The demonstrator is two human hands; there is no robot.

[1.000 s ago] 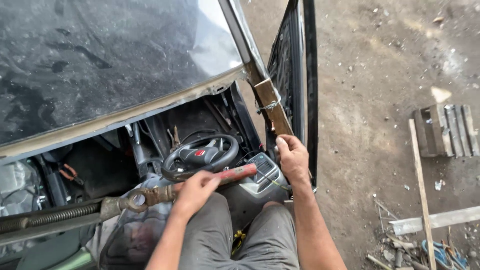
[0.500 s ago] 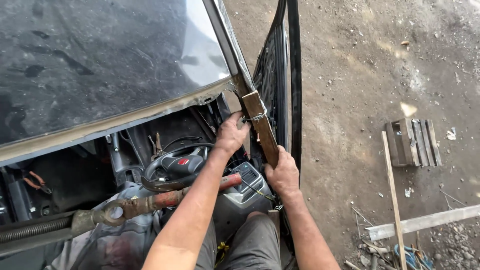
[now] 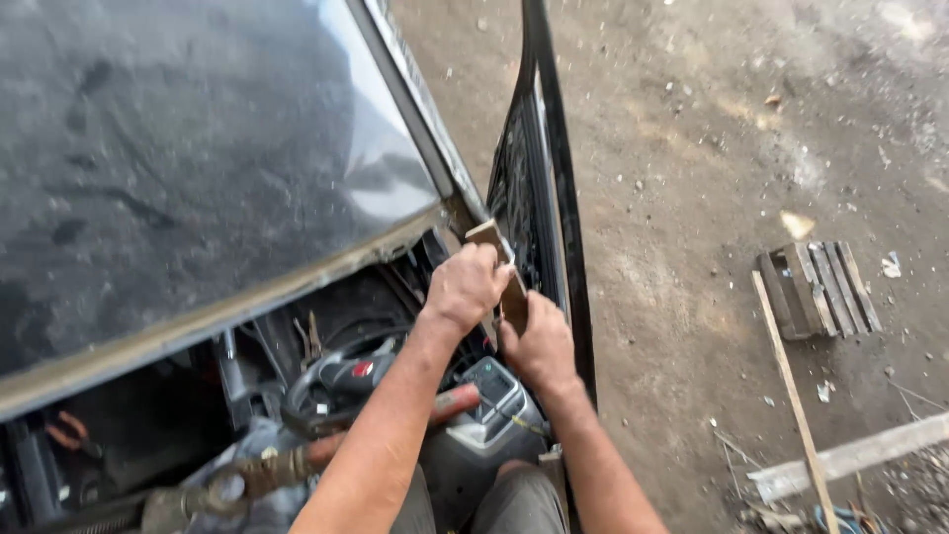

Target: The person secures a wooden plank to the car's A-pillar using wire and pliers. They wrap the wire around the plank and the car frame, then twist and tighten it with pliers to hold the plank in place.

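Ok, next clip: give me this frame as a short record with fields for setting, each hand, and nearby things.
setting: person sits above an open vehicle cab beside its open door, on dirt ground
left hand: closed around the upper part of a wooden block wedged at the windshield pillar
right hand: gripping the same block lower down
below the hands: steering wheel, a rusty jack-like bar across the lap
windshield: dusty, lifted at its lower edge
ground at right: small wooden pallet, loose planks
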